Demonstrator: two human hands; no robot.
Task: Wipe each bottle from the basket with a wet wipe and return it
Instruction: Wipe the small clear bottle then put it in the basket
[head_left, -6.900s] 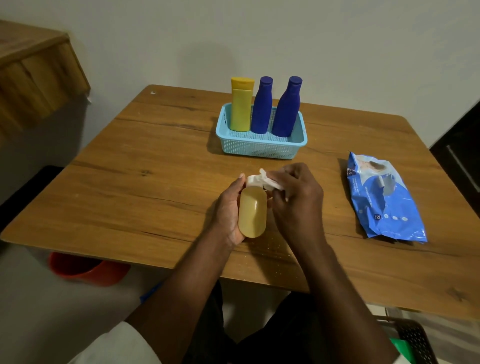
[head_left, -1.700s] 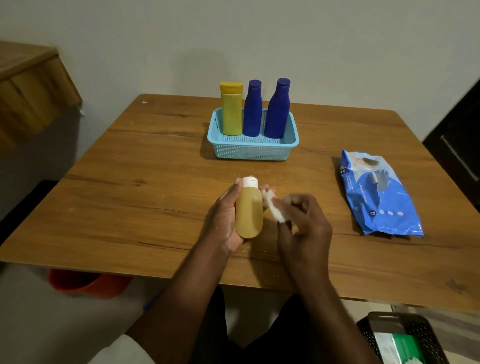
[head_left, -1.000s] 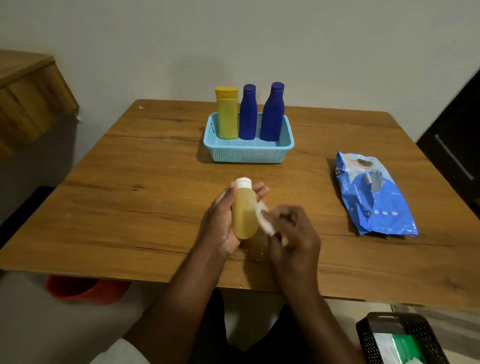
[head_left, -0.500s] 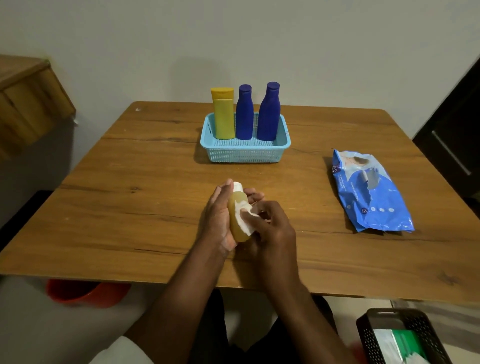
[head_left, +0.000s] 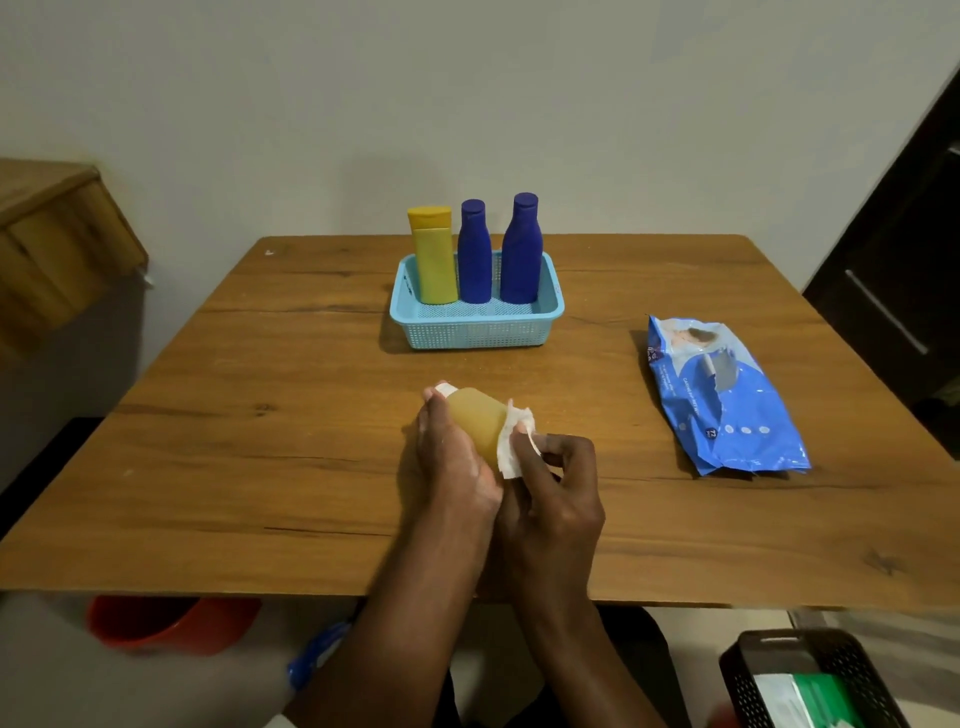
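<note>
Amber bottle (head_left: 475, 421) held over the table (head_left: 260, 467), tilted, white cap toward 11 o'clock, gripped from behind by left hand (head_left: 449, 462). Wet wipe (head_left: 511, 441) pinched in right hand (head_left: 558, 499), pressed against the bottle's right side. Basket (head_left: 475, 327) at 12 o'clock, carrying yellow bottle (head_left: 432, 254) and two blue bottles (head_left: 474, 252), upright. Wipes pack (head_left: 727, 400) at 2 o'clock. Left fingertips hidden behind the bottle; red tub (head_left: 166, 623) cut off by the table edge.
</note>
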